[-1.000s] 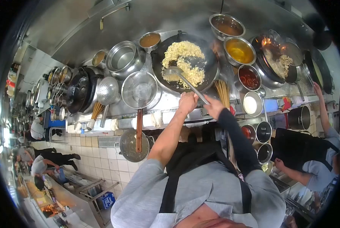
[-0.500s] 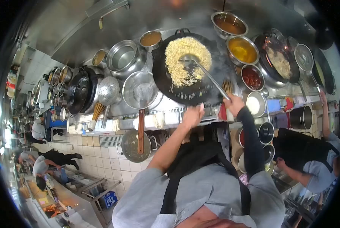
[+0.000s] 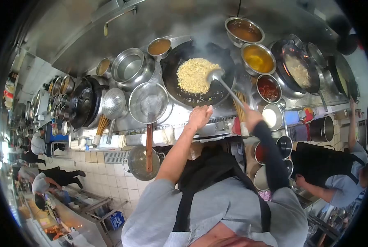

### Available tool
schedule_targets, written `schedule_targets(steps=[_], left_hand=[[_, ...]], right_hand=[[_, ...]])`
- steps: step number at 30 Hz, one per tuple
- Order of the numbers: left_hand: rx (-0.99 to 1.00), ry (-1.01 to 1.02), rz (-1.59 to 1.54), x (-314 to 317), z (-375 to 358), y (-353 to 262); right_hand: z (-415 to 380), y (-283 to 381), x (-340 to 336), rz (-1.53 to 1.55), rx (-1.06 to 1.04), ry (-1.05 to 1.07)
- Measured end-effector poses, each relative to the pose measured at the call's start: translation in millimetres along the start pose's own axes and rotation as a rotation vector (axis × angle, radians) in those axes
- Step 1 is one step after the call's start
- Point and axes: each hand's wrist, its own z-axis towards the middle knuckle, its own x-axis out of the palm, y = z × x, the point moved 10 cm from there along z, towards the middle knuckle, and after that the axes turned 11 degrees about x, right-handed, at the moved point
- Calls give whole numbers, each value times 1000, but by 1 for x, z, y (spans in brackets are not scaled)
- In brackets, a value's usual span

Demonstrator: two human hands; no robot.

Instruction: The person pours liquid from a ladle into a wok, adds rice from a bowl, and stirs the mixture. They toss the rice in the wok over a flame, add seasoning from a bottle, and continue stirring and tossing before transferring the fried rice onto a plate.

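Observation:
A large black wok point(image 3: 180, 88) holds a heap of yellow fried rice point(image 3: 193, 75) on the steel cooking range. My left hand point(image 3: 199, 116), bare-armed, grips the wok's near rim. My right hand point(image 3: 251, 119), in a black sleeve, is closed on the long handle of a metal ladle point(image 3: 215, 76). The ladle's bowl rests in the wok against the right side of the rice. Steam rises off the wok.
Bowls of brown sauce point(image 3: 245, 29), yellow oil point(image 3: 258, 57), red chilli point(image 3: 268, 87) and white powder point(image 3: 271, 116) stand right of the wok. To its left are a wire strainer point(image 3: 149, 101) and a steel pot point(image 3: 128, 66). A co-worker point(image 3: 336, 181) works a second wok point(image 3: 297, 68) at right.
The rice was tossed and has settled into a heap at the wok's centre. The ladle has swung from the middle of the rice to its right side. My right hand has drawn back.

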Motion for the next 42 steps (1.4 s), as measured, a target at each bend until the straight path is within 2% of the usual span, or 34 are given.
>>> schedule_targets(steps=[1,2,4,6,8,9,10,11,12,13,15,16,17,18,20,22,25,28,30,31,32,34,35,37,38,40,41,42], left_hand=[[-27,17,-11,-3,0,-2],[-60,37,-20,-4,-1,-3],[-76,13,31,-2,2,-2],[-83,1,59,-1,3,-4],[2,-71,167,17,1,4],[44,-106,221,25,-3,4],[-3,-179,257,16,-8,-3],[-49,-250,290,1,-15,-21],[-98,-324,323,-13,-19,-35],[-127,-307,342,-12,-21,-38],[-102,-357,361,-11,-25,-43],[-85,-383,368,-9,-24,-46],[-91,-373,356,-7,-24,-47],[-94,-365,345,-7,-23,-46],[-78,-354,318,-3,-23,-46],[-36,-354,295,-5,-22,-42],[-33,-318,193,-19,-17,-54],[11,-260,211,4,-13,-31],[32,-232,210,15,-9,-14],[43,-223,207,16,-4,-11],[-10,-148,164,13,-1,-9],[-114,10,77,-1,-1,-13],[-92,17,47,5,-5,-9],[-27,28,-3,14,3,9],[-56,-10,19,17,-2,10],[-118,-88,65,21,-10,15],[-17,-164,93,12,-16,1],[-35,-175,18,-25,-31,-30]], right_hand=[[36,18,28,28,-41,-109],[71,31,56,171,-22,-130],[89,69,84,240,-39,-132],[71,87,103,350,-128,-71],[37,69,110,352,-255,-38],[13,57,98,335,-271,121],[4,36,90,223,-291,146],[-14,23,54,136,-278,137],[2,4,44,120,-312,79],[17,-15,34,102,-344,20],[47,1,1,168,-253,-48],[90,7,27,210,-179,-36],[106,26,35,287,-106,-46],[144,40,79,258,-95,-62],[126,76,97,312,-164,-20],[76,77,105,422,-194,77],[9,26,104,405,-422,76],[-6,-29,41,87,-276,119],[33,-22,16,169,-193,49],[61,-2,18,196,-286,-82],[93,17,36,235,-133,-31],[135,60,85,258,-107,-52],[130,78,101,347,-197,-135],[91,94,119,422,-251,-55],[59,90,117,463,-299,-16],[-8,70,74,684,-439,81],[-58,57,41,603,-414,69],[-99,44,9,518,-395,53]])
